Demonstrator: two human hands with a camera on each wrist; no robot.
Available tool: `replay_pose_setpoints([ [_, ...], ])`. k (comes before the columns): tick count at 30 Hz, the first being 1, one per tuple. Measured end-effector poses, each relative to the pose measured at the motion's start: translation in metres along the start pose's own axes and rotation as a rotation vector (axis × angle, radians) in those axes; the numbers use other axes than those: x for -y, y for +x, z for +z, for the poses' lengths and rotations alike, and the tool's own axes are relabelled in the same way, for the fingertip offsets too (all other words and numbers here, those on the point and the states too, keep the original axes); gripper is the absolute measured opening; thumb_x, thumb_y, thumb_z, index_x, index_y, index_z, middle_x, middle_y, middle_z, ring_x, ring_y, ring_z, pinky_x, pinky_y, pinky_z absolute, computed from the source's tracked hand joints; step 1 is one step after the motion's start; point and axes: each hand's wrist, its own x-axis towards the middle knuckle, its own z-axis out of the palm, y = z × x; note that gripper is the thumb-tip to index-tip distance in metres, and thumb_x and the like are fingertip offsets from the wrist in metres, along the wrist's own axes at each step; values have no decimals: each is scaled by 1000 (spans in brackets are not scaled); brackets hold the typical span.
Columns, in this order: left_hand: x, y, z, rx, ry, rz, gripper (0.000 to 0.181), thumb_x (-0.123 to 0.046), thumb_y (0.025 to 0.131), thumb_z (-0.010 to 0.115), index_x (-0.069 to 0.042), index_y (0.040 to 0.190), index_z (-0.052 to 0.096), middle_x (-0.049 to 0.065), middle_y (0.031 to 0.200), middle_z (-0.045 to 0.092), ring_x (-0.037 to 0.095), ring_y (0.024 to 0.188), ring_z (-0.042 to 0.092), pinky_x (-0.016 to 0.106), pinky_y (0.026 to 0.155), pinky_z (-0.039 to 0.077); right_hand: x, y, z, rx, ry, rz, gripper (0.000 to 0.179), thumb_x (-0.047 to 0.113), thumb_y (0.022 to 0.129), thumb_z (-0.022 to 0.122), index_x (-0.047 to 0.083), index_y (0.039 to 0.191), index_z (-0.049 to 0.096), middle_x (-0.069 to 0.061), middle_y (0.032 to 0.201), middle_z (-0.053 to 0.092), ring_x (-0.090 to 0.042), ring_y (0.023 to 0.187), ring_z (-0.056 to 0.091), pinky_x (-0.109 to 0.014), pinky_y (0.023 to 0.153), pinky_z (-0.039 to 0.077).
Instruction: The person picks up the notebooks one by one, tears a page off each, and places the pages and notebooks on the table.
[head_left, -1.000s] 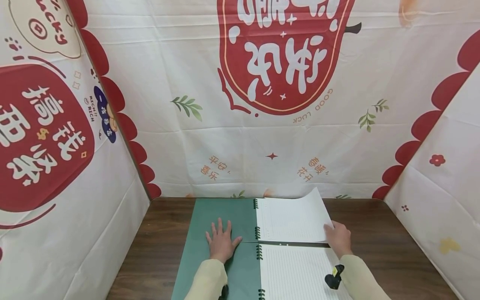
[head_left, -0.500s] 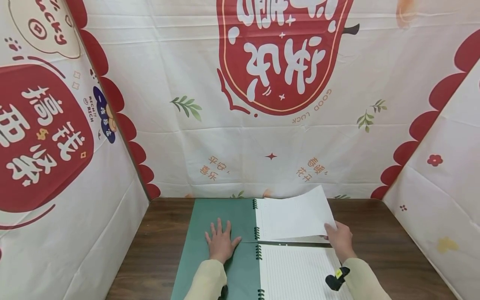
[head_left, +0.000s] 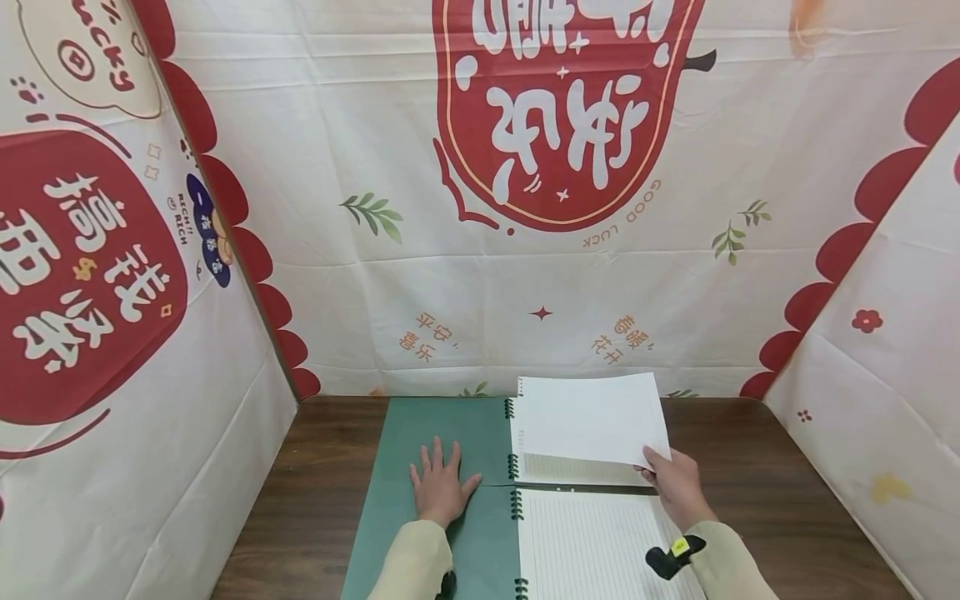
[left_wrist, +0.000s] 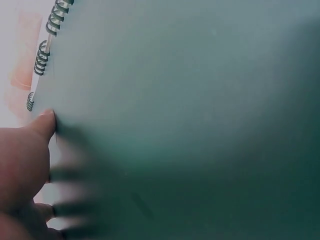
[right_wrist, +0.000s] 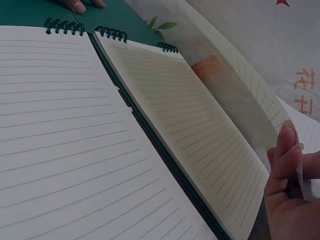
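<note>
Two coil-bound notebooks lie open, one beyond the other, with green covers (head_left: pixel 450 418) folded out to the left. My left hand (head_left: pixel 441 487) rests on those covers, fingers spread; its thumb (left_wrist: pixel 46 122) shows in the left wrist view. My right hand (head_left: pixel 677 483) pinches the lower right corner of a white paper sheet (head_left: pixel 592 417) between thumb and fingers. That sheet is raised over the far notebook (head_left: pixel 577 472), its holed left edge apart from the coils. Under it shows a ruled page (right_wrist: pixel 165 95). The near notebook (head_left: pixel 592 542) shows its ruled page below my right hand.
Brown wooden tabletop (head_left: pixel 322 475) shows on both sides of the notebooks. A printed white cloth (head_left: pixel 480 283) hangs along the table's back edge, with more cloth at left (head_left: pixel 210 417) and right (head_left: pixel 862 400). A dark strap with a yellow tag (head_left: pixel 678 550) sits at my right wrist.
My right hand has lifted the sheet, and its left edge has come away from the far notebook's coils. The hand has shifted slightly. My left hand has stayed in place.
</note>
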Motion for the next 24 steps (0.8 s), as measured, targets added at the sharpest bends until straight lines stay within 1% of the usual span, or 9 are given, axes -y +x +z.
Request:
replay_pose_setpoints([
  [8,-5,1,-6,-16,-46,-17,69,-47,85,69,-10,141,51,23,155,31,50,143,24,71,111,16,2,-4,26,34,8,1,49,21,102,48,-11,138,37,8,77,63,0,69,58,-15,64,51],
  [10,-7,2,-9,-51,-61,-21,64,-44,85,71,-8,135,56,25,152,35,50,142,26,71,111,16,1,-5,33,45,16,1,50,20,102,49,-12,138,36,7,78,63,0,69,59,-15,65,51],
  [13,-10,6,-10,-118,-96,-25,44,-39,90,66,-6,120,67,24,146,44,48,140,31,70,112,15,1,-5,43,58,26,4,52,19,101,49,-13,139,33,6,79,62,-1,68,60,-15,65,51],
  [15,-13,9,-11,-148,-165,-32,36,-38,97,56,-7,107,72,21,143,49,44,141,33,68,113,14,-1,-4,49,63,35,8,55,18,101,51,-14,141,30,5,79,62,-1,68,60,-15,64,51],
  [17,-16,12,-12,-135,-274,-41,45,-40,102,44,-9,95,74,16,142,50,39,142,33,65,116,12,-2,-3,54,62,40,10,58,18,100,51,-14,143,28,4,80,62,-1,67,60,-15,63,51],
  [19,-19,13,-14,-101,-416,-56,55,-47,103,38,-8,93,75,13,143,50,37,143,32,62,117,9,-3,-2,58,63,39,12,59,18,100,52,-14,144,27,3,82,63,-1,67,61,-15,63,51],
  [20,-20,14,-15,-80,-473,-64,58,-51,102,37,-8,90,75,12,144,49,36,143,31,61,118,9,-4,-2,60,62,35,13,59,18,100,51,-14,144,27,1,84,63,-1,67,60,-15,63,51],
  [22,-23,14,-17,-39,-557,-76,58,-55,99,42,-8,85,73,11,145,48,38,143,30,60,117,15,-4,-1,63,65,16,11,60,19,101,50,-14,144,27,-2,90,63,-1,68,60,-16,64,51],
  [24,-25,12,-19,-16,-594,-80,50,-50,97,50,-8,81,71,10,145,47,40,142,31,60,114,22,-5,0,66,66,-2,14,60,19,101,50,-14,145,26,-9,99,63,-2,69,60,-17,64,51],
])
